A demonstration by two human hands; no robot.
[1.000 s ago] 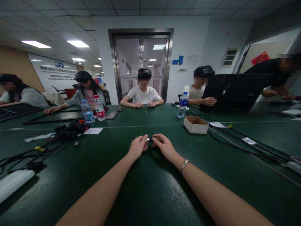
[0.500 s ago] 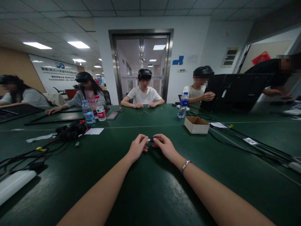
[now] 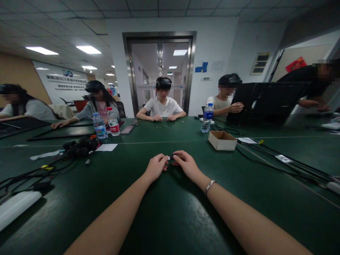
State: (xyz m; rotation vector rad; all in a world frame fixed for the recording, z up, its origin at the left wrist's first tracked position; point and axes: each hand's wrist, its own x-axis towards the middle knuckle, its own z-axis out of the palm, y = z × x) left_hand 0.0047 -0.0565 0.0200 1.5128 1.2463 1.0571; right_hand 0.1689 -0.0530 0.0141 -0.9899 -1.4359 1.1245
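Observation:
Between my two hands, just above the green table [image 3: 170, 212], is a small black and silver piece [image 3: 170, 157], too small to name its kind. The silver end sits in the pinched thumb and fingers of my left hand [image 3: 156, 166]. My right hand [image 3: 187, 165] grips the dark end between thumb and fingertips. Fingers cover much of the piece. On the table to the left lies a small silver and dark piece [image 3: 87, 162], apart from both hands.
An open cardboard box [image 3: 222, 141] stands ahead to the right, near a water bottle [image 3: 207, 118]. Black cables [image 3: 276, 156] run along the right. At left lie a tangled black bundle [image 3: 79, 147], a paper [image 3: 106, 147] and a white power strip [image 3: 18, 209]. Several people sit across.
My left hand has dipped very slightly, and a little less of the silver end shows. Both hands keep their pinch on the small piece.

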